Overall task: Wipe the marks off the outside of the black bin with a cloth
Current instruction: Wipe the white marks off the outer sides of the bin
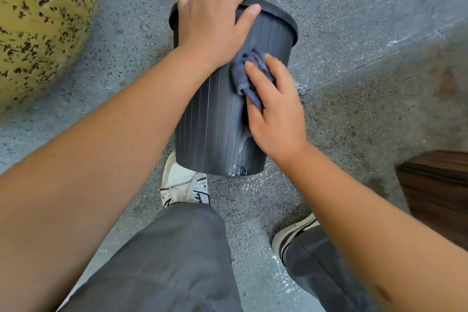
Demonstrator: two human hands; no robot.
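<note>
A black ribbed bin (212, 124) stands on the grey floor, tilted toward me. My left hand (212, 20) grips its rim, thumb on the outer wall and fingers curled over the top edge. My right hand (273, 109) presses a crumpled dark blue-grey cloth (244, 72) against the upper right side of the bin, fingers fairly straight. Whitish marks (240, 157) show on the bin's lower right wall near its base.
A yellow speckled rounded surface (40, 20) fills the top left. A dark wooden object (438, 192) sits at the right edge. My two feet in sneakers (184, 185) stand on the speckled grey floor (354, 33) just below the bin.
</note>
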